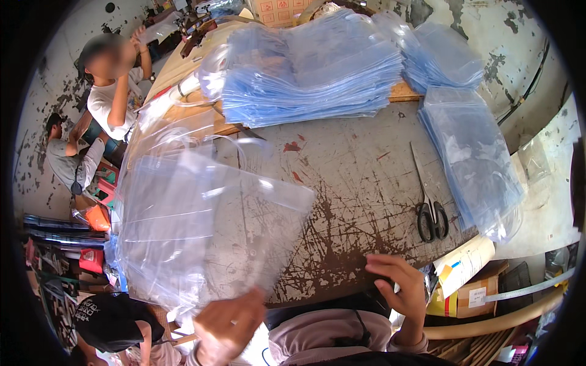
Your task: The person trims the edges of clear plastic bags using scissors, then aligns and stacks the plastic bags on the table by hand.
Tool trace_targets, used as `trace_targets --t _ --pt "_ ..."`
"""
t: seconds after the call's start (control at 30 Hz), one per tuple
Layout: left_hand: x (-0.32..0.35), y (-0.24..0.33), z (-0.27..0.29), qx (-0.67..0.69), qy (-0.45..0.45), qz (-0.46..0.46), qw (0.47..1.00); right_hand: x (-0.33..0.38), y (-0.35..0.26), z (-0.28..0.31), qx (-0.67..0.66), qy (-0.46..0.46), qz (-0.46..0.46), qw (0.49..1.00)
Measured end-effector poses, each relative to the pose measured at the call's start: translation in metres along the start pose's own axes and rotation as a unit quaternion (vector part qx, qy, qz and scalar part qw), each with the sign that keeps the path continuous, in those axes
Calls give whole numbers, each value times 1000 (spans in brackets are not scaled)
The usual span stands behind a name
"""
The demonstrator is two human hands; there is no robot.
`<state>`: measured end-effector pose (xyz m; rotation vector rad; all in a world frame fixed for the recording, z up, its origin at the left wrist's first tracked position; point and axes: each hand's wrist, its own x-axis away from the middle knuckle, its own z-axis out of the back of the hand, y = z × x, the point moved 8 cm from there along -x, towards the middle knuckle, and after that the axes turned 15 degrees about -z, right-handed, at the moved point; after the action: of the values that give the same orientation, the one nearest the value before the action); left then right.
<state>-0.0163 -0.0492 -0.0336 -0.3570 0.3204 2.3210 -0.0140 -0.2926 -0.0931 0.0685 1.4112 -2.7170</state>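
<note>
Left hand [227,326] partly cut off; co-worker's face blurred.

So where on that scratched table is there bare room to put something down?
The bare table lies between the clear bags and the scissors, below the big blue stack. The right edge is crowded by another bag pile; the left hand lifts a clear sheet there.

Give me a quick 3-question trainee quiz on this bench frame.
1. True or false: the left hand holds the clear plastic bag by its near edge.
2. Which lies closest to the right hand? A) black-handled scissors B) big stack of blue-tinted bags C) cardboard box
3. What surface do the scissors lie on?

Key: 1 true. 2 A. 3 The scratched grey worktable.
</note>
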Motion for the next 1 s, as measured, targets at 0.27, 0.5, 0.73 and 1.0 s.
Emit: trace_targets --t 0.27,0.5,0.73,1.0 --pt "8 70 -42 173 -119 -246 946 20 22 46 -179 319 -100 925" --pt "1 79 -44 23 -15 -270 963 32 23 45 -169 261 -167 936" --pt "-12 104 -52 46 21 -297 954 45 2 65 100 320 -196 921" --pt "-37 76 -52 0 64 -270 961 52 9 65 82 288 -221 928"
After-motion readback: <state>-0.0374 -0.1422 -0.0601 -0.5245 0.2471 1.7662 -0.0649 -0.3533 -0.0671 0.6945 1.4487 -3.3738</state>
